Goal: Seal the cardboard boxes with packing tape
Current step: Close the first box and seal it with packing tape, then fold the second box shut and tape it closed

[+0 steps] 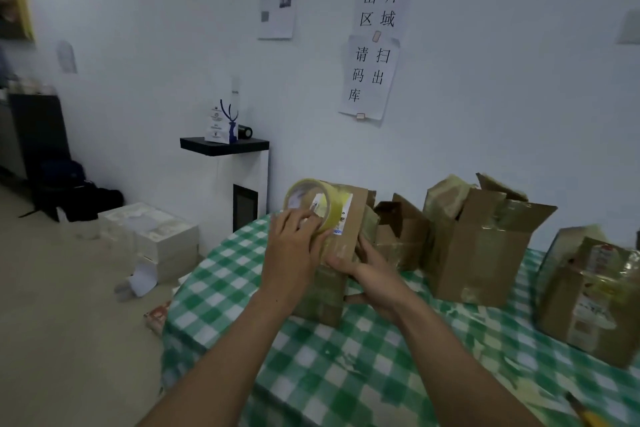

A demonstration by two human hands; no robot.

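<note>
Green-checked worktop (225,288) stood against a white wall. The left hand (294,250) gripped the tape roll (306,203), fingers curled round it, at the top of an upright cardboard box (358,218). The right hand (372,276) clasped that box's right side. Further right stood a small open box (401,232), a larger open-flapped box (478,246) and a taped box (588,302); their contents could not be seen.

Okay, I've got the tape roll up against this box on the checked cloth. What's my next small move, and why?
Probably pull the tape roll along the box with the left hand to lay a strip. The roll sits at the box's upper edge, a glossy strip seems stuck there, and the right hand grips the box to steady it.
</note>
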